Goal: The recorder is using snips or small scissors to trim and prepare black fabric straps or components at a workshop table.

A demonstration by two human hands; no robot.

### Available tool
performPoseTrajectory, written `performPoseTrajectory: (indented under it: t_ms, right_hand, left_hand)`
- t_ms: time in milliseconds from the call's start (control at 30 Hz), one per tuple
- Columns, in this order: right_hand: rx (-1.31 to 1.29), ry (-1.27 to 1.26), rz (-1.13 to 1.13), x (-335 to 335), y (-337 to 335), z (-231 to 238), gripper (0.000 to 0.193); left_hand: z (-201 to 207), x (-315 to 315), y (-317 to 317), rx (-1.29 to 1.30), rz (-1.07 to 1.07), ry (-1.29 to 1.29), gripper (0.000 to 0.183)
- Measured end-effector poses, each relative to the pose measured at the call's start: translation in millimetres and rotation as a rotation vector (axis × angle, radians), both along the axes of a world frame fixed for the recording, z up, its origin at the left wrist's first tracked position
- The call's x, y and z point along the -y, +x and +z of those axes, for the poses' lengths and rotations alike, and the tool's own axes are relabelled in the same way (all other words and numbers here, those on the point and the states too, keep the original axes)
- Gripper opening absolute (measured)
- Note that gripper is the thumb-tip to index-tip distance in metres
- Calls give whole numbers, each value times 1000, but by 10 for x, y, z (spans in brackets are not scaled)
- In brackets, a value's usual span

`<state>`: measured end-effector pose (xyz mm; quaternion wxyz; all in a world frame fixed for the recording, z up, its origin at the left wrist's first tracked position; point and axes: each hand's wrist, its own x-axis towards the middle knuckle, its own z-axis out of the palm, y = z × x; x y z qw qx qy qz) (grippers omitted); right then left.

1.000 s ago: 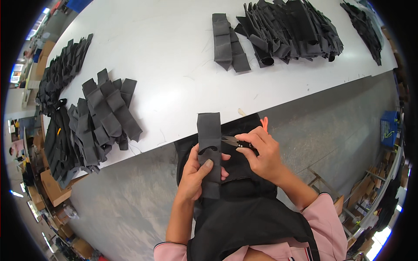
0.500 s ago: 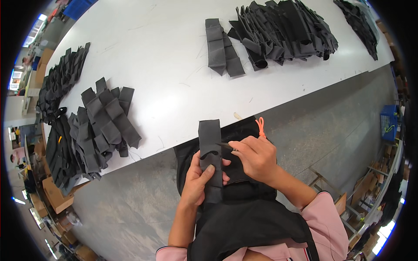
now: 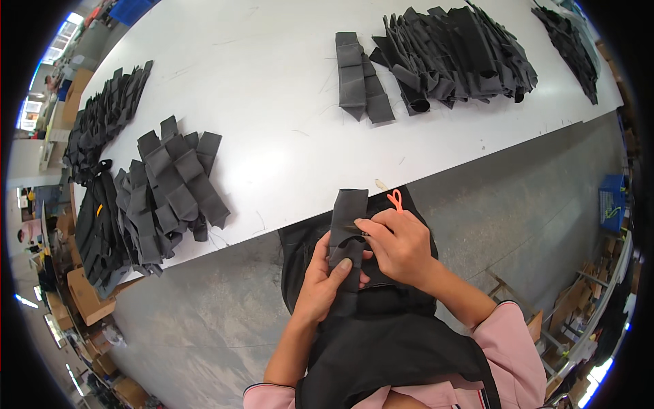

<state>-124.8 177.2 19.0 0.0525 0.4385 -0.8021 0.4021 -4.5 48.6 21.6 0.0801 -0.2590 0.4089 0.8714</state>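
A dark grey fabric strip [image 3: 350, 208] stands upright over my lap, its upper end close to the table edge. My left hand [image 3: 328, 278] grips its lower half, thumb in front and fingertips behind. Midway along, the fabric bulges into a dark fold or opening. My right hand [image 3: 403, 245] is closed on thread snips, mostly hidden by the fingers, with the narrow tips against the strip just above that fold. An orange cord loop [image 3: 395, 200] sticks out above the right knuckles.
On the white table [image 3: 272, 88] lie a large pile of dark strips [image 3: 463, 58], two separate strips [image 3: 352, 75], a left-hand pile [image 3: 177, 174] and further bundles [image 3: 102, 123]. A cardboard box [image 3: 88, 300] stands below left. A blue basket [image 3: 612, 202] is at right.
The strip and both hands have shifted slightly right in view. My right hand has come closer to the strip, and the tool tips now lie over the fabric near the fold.
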Motion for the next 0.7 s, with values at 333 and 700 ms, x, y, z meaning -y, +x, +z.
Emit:
performPoseTrajectory:
  t_ms: [333,700]
  right_hand:
    - [7,45,7,-8,32,0,35]
    - [85,59,-36,-30,80,-25,34]
  left_hand:
    - [19,-34,-26,27,-22,-45,53]
    - [-19,-70,-7,22,1,-21,55]
